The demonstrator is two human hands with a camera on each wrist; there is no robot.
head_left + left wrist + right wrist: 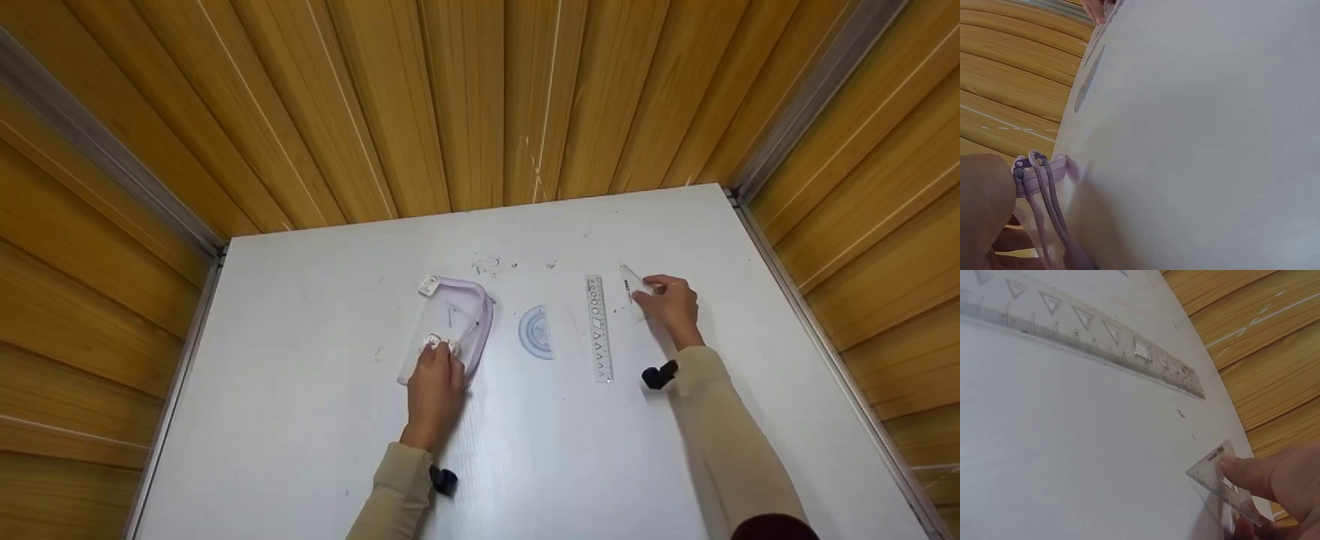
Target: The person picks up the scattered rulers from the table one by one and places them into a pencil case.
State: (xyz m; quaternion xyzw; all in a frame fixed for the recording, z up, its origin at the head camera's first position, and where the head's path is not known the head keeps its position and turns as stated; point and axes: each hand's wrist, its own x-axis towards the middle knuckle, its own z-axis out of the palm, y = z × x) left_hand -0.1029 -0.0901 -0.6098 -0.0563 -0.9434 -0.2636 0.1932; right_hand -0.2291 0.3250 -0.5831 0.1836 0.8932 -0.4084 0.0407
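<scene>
My left hand (435, 386) grips the near part of a see-through pencil pouch (450, 315) with lilac edging. A white printed tag sits at its far corner. In the left wrist view, the zipper cord (1053, 202) hangs beside the hand. On the right, my right hand (673, 309) pinches a clear set square (1210, 472) between thumb and fingers, tilted close over the table. To its left lies a clear ruler (598, 330) with cut-out shapes. A bluish protractor (532, 331) lies between the ruler and the pouch.
The white table (262, 420) bears small dark marks near its far part. Wood-look panel walls (480, 105) rise behind it and at both sides. Each wrist carries a small black camera mount (444, 480). A dark red rounded shape (774, 527) shows at the bottom edge.
</scene>
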